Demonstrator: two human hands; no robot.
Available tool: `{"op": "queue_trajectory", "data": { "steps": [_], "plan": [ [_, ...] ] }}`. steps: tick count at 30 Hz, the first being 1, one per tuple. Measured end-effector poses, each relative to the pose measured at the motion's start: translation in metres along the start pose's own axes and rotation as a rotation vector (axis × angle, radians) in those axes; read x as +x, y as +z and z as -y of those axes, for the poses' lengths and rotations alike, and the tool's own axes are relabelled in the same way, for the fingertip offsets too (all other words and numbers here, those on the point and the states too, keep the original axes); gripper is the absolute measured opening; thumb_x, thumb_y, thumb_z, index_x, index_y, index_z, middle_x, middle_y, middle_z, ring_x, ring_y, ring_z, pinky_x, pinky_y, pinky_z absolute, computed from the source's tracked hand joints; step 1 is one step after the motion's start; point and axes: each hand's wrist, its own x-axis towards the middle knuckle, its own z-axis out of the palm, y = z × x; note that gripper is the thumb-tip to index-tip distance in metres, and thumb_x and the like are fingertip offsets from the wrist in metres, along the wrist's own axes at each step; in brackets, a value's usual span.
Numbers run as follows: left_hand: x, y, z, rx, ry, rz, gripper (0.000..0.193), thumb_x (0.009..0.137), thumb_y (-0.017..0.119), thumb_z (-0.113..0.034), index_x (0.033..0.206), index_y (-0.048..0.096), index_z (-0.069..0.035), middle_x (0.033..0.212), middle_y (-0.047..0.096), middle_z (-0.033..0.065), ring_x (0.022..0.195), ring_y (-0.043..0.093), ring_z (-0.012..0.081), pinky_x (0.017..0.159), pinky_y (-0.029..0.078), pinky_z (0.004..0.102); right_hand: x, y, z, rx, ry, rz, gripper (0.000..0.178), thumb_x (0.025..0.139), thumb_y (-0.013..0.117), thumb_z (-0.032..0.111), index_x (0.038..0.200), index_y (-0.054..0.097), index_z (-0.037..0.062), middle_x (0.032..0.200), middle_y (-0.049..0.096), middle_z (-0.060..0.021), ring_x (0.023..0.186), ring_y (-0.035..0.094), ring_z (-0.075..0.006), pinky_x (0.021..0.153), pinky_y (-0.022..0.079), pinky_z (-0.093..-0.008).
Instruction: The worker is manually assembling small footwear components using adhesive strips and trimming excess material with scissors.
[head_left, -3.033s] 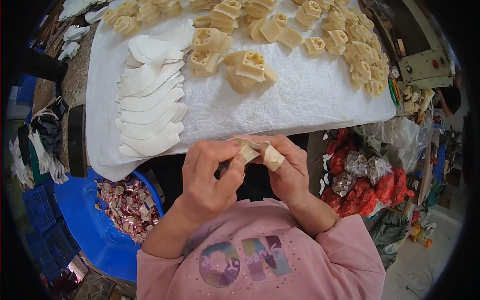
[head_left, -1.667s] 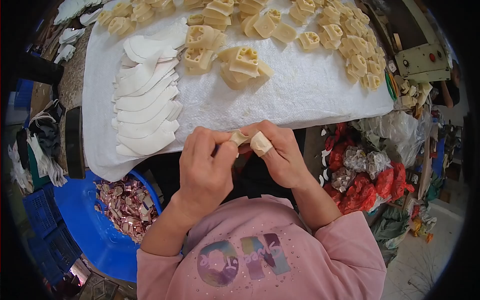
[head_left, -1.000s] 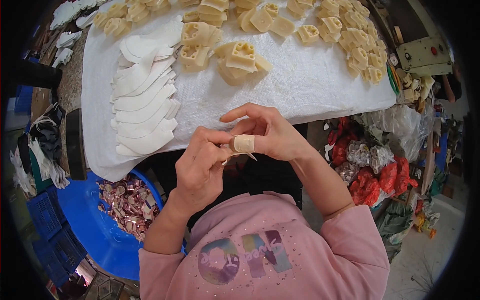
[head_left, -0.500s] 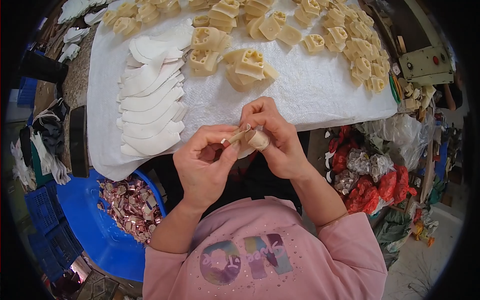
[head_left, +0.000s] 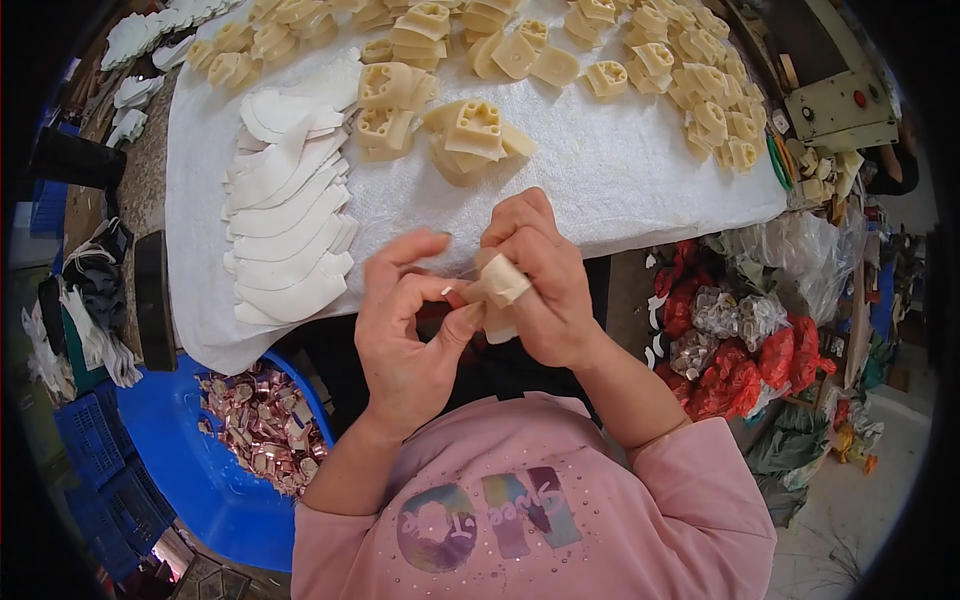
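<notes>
The right hand (head_left: 548, 290) pinches a small pale piece (head_left: 499, 322); I can't tell if the left hand (head_left: 408, 340), right beside it, grips too.

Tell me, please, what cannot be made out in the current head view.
All in the head view:
Pale piece: full outline, hidden by the left hand and right hand.
Blue tub: the floor beneath the pink shiny pieces, which cover it.
Rearmost tan blocks: partly cut off by the top edge.
</notes>
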Motion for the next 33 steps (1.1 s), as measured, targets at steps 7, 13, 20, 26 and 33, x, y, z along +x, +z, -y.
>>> {"op": "queue_trajectory", "data": {
  "steps": [7, 13, 20, 26, 33],
  "plan": [
    [0.01, -0.015, 0.001, 0.37, 0.28, 0.076, 0.008, 0.08, 0.068, -0.006, 0.086, 0.063, -0.003, 0.112, 0.048, 0.0132, 0.095, 0.049, 0.0188, 0.08, 0.043, 0.03, -0.003, -0.013, -0.002, 0.619, 0.413, 0.002, 0.018, 0.086, 0.058, 0.014, 0.097, 0.059, 0.0007, 0.096, 0.059, -0.0074, 0.088, 0.056, -0.0135, 0.077, 0.047, -0.0272],
    [0.013, -0.015, 0.005, 0.508, 0.682, 0.141, 0.012, 0.084, 0.065, -0.017, 0.084, 0.068, -0.006, 0.104, 0.054, 0.0086, 0.086, 0.053, 0.0193, 0.068, 0.044, 0.0281, 0.002, -0.02, -0.002, 0.573, 0.385, 0.12, 0.043, 0.074, 0.072, 0.006, 0.113, 0.056, 0.0005, 0.103, 0.062, -0.0105, 0.093, 0.059, -0.0186, 0.085, 0.047, -0.0318],
    [0.009, -0.017, 0.002, -0.073, -0.146, 0.361, 0.065, 0.092, 0.043, -0.037, 0.139, 0.02, 0.002, 0.109, 0.052, 0.0089, 0.085, 0.052, 0.0108, 0.074, 0.042, 0.0221, 0.005, -0.012, 0.012, 0.176, 0.106, 0.174, 0.043, 0.067, 0.072, 0.003, 0.108, 0.059, 0.0078, 0.092, 0.064, -0.0062, 0.077, 0.059, -0.0214, 0.069, 0.048, -0.0289],
    [0.0, 0.001, 0.001, -0.084, -0.09, 0.148, 0.056, 0.09, 0.04, -0.024, 0.136, 0.021, 0.001, 0.099, 0.051, 0.0096, 0.081, 0.051, 0.0121, 0.075, 0.044, 0.026, -0.007, 0.008, 0.007, 0.106, 0.043, 0.017, 0.037, 0.074, 0.069, 0.01, 0.11, 0.059, 0.0101, 0.104, 0.051, -0.0095, 0.098, 0.045, -0.0231, 0.082, 0.04, -0.0324],
    [-0.001, 0.012, 0.006, -0.17, -0.049, 0.174, 0.077, 0.091, 0.035, -0.057, 0.14, 0.014, -0.001, 0.113, 0.051, 0.013, 0.089, 0.055, 0.0128, 0.068, 0.047, 0.0231, 0.01, 0.002, 0.014, 0.764, 0.592, 0.169, 0.017, 0.087, 0.056, 0.019, 0.097, 0.058, 0.0044, 0.096, 0.047, -0.0062, 0.059, 0.057, -0.0111, 0.043, 0.046, -0.0197]
  ]
}}
